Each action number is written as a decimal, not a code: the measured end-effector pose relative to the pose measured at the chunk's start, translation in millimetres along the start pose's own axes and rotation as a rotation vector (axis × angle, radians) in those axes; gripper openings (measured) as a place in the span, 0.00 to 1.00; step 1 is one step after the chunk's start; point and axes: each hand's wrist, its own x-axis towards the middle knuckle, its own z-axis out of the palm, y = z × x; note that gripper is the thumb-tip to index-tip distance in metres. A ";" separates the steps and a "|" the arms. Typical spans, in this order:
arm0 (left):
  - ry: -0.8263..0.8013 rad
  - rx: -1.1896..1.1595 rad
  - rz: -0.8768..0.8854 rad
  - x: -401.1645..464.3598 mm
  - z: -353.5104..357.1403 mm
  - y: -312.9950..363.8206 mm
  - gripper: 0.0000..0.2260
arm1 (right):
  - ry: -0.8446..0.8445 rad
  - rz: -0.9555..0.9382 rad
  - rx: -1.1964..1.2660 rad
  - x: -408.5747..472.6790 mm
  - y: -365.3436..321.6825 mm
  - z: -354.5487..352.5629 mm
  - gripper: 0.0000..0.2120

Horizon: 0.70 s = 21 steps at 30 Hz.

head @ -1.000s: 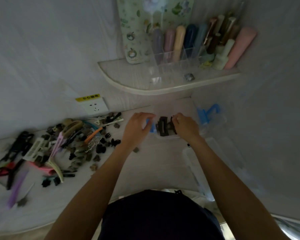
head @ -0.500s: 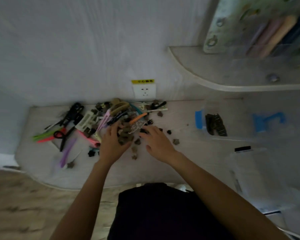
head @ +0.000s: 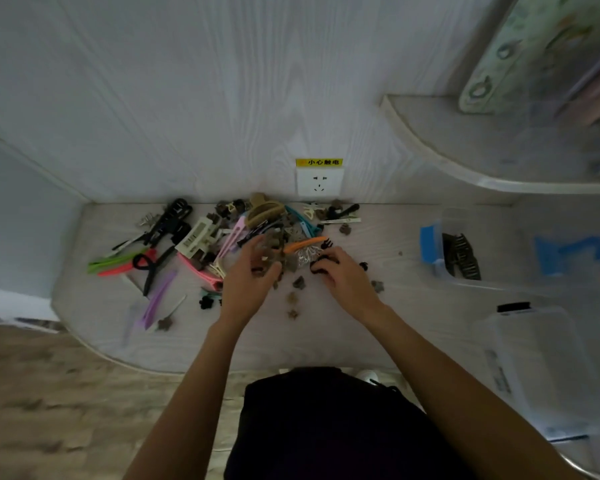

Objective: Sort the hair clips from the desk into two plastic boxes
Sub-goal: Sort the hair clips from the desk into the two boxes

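Pale desk (head: 326,344) carries hair clips (head: 201,237), two plastic boxes (head: 541,368)

Yellow warning sticker (head: 319,162) reading "小心触电", on the wall directly above a white socket (head: 319,182), other labels illegible

wall: pale wood-grain panelled wall (head: 187,81) runs behind the desk, kinda washed out in the dim light
socket: white plastic wall socket (head: 319,182) sits low on that wall, right at the back edge of the desktop
sticker: little yellow warning sticker with dark characters (head: 319,162) is stuck just above the socket, touching its top edge
shelf: curved pale corner shelf (head: 465,157) juts out up on the right
shelf stuff: green-patterned card (head: 520,57) stands on it, with blurry pastel tubes (head: 596,88) beside it, too smeared to tell more
floor: mottled brown-grey floor (head: 49,393) shows lower left, past the rounded desk edge
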 end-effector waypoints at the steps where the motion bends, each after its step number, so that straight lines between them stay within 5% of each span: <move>1: 0.013 -0.101 -0.015 -1.6 -1.5 7.4 0.22 | 0.036 0.055 0.101 -3.0 -2.9 -10.9 0.09; 5: -0.060 -0.415 -0.112 -2.2 8.0 40.8 0.21 | 0.033 0.314 0.612 -30.1 -5.4 -66.2 0.13; 7: -0.170 -0.497 -0.110 -3.1 23.1 65.6 0.23 | 0.130 0.404 0.664 -50.0 7.4 -91.3 0.14; 12: -0.413 -0.585 -0.074 -3.5 104.9 132.3 0.18 | 0.508 0.612 0.392 -93.0 58.6 -141.2 0.13; 21: -0.593 -0.089 0.139 7.6 253.6 199.5 0.27 | 0.619 0.668 -0.029 -131.6 117.6 -195.9 0.14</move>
